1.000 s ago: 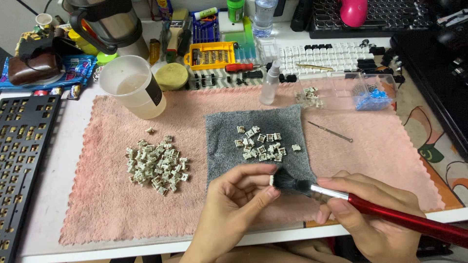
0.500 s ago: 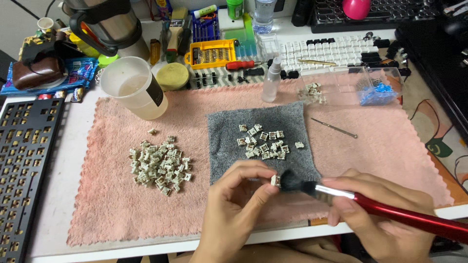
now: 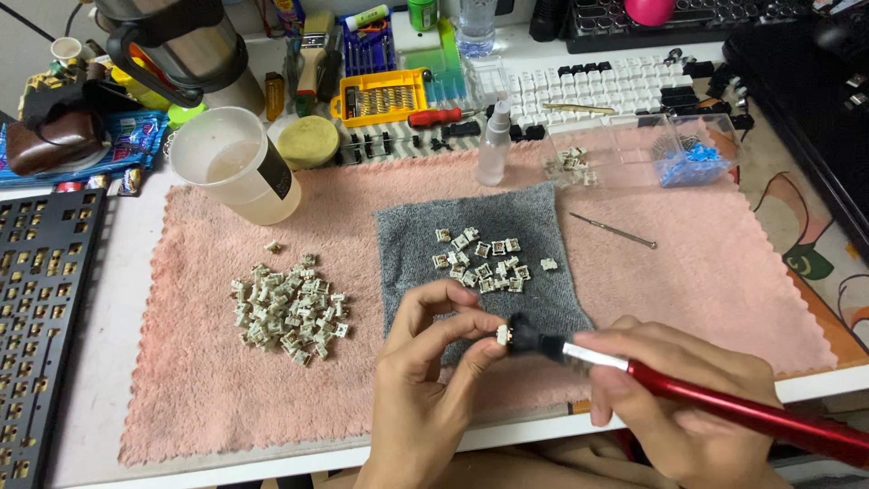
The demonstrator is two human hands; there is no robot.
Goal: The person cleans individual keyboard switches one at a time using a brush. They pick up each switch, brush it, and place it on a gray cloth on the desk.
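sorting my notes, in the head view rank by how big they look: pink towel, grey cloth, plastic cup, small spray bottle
1. pink towel
2. grey cloth
3. plastic cup
4. small spray bottle

All lie at similar distance, so the order is safe.

The scene is lit evenly and brightly from above, and only short, soft shadows are cast beside the pile of switches [image 3: 288,308] on the pink towel [image 3: 706,263]. Beyond the towel, faint glare is seen on a steel flask [image 3: 176,41] (mildly bowed by lens distortion). Focus is kept sharp throughout.
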